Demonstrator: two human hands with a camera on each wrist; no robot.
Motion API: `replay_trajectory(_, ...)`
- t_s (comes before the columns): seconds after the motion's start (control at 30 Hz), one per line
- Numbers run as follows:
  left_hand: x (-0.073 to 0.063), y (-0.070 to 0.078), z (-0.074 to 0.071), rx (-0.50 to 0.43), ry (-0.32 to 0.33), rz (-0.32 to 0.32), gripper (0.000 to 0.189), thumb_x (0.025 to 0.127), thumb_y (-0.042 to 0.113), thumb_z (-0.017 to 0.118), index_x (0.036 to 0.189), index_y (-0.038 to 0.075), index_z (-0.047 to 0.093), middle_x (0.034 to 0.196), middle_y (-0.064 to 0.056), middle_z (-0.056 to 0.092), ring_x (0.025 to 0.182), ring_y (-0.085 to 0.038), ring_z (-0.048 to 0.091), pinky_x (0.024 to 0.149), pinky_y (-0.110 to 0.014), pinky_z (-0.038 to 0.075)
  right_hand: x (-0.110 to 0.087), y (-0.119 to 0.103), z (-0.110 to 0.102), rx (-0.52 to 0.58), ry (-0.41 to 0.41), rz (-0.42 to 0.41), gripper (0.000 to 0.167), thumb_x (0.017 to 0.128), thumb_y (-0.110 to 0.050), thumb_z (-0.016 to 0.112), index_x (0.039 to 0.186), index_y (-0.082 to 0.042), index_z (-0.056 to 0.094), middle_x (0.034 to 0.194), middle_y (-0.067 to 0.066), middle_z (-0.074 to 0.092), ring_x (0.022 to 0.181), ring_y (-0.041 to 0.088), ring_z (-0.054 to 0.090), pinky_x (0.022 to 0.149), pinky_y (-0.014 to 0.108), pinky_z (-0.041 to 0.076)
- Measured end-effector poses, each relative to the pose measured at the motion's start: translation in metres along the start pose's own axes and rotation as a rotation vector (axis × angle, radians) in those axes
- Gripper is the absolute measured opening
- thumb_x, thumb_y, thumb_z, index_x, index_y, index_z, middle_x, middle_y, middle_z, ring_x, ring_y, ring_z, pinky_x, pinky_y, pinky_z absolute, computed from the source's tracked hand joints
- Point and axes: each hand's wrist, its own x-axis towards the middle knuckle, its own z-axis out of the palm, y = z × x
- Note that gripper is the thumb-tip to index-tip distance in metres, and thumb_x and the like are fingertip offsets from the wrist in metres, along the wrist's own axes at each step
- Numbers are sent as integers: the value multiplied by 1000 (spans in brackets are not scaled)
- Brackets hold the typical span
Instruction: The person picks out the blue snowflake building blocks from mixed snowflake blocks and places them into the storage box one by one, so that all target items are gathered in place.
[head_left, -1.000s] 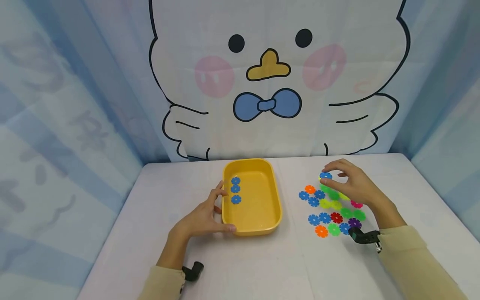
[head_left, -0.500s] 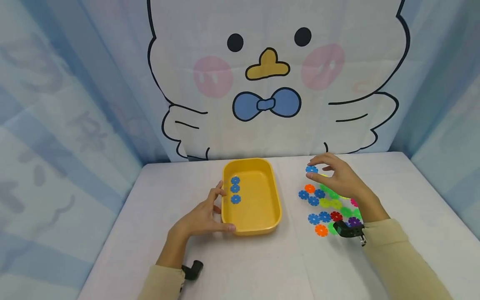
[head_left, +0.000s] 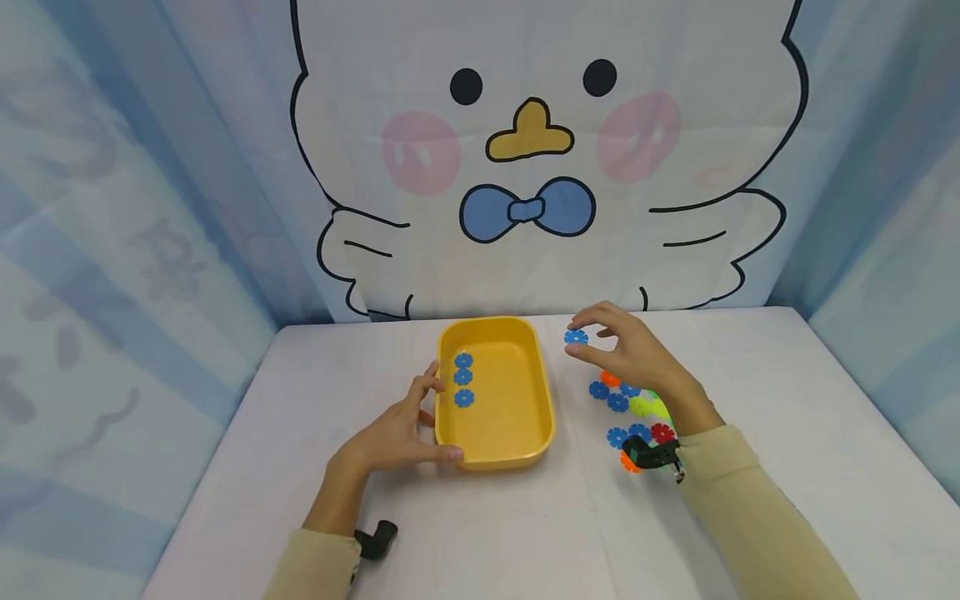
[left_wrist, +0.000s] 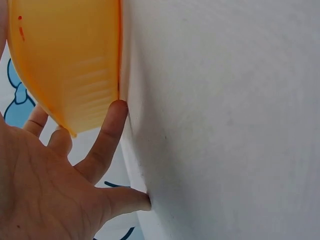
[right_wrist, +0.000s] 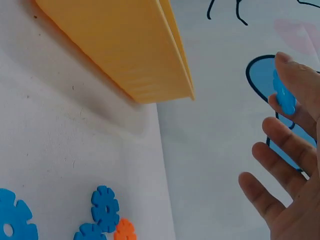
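Note:
A yellow tray point(head_left: 510, 400) stands on the table with three blue flower-shaped plastic discs point(head_left: 464, 377) in a column along its left side. My left hand point(head_left: 397, 433) rests against the tray's left side, thumb at the near-left corner; in the left wrist view its fingers point(left_wrist: 107, 132) are spread and fairly straight against the outer wall. Between thumb and index finger my right hand point(head_left: 633, 354) pinches another blue flower-shaped disc point(right_wrist: 284, 93), above the table to the right of the tray. Its other fingers are spread apart.
Loose flower-shaped discs lie right of the tray, among them blue point(head_left: 598, 390), orange point(head_left: 611, 378), red point(head_left: 663, 432) and yellow-green point(head_left: 641, 406) ones. The right forearm hides part of the pile. Behind the table hangs a printed curtain point(head_left: 525, 275).
My right hand has moved left from over the pile toward the tray, carrying the blue flower-shaped disc. The left hand stays at the tray, and the three discs inside keep their places.

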Motion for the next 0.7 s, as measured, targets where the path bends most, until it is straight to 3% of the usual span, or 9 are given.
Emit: replay_trajectory(0.7,2,2,2,-18,-1,-10,104,71,53,91,149,25,28,171,19,-1,111,-18,60,91,-36,55,25,-29,32,88,-81,-91,37,92,-34,79,121,-13,69,128,2,62,123,27,57,105,49,51)
